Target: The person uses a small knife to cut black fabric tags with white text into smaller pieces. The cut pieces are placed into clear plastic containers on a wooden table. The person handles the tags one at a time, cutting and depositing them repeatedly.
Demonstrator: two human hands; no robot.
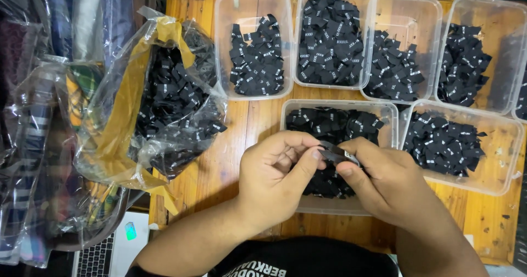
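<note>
Landmark: near middle tub, on table, labels inside. Behind it, four tubs in a row. Right: another tub. Left: open bag of labels.

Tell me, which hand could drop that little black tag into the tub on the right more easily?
Probably the right hand. It pinches the black tag together with the left hand, but it sits right beside the lower right tub, while the left hand would have to cross over.

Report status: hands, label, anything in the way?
Left hand and right hand both pinch one black label. Over near tub. Nothing blocking.
</note>
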